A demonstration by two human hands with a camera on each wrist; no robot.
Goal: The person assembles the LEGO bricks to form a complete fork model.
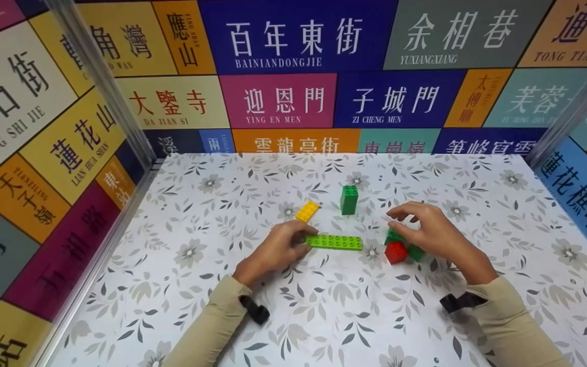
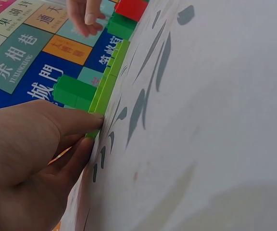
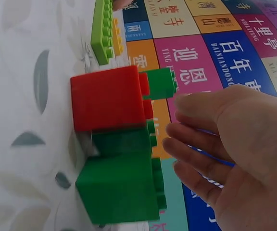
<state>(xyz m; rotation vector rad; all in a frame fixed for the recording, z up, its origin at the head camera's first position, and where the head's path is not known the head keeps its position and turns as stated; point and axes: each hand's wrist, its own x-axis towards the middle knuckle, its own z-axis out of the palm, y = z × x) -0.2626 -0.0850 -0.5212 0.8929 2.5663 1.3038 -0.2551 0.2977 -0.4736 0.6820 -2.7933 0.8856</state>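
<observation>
Lime plate, left hand pinching its end, is pointing lengthwise toward bricks under the loose, empty right hand.

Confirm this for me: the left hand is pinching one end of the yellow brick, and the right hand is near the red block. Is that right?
Not quite: the left hand is pinching one end of the long light-green brick, not the yellow brick, as the left wrist view shows. The right hand is near the red block, as you said.
</observation>
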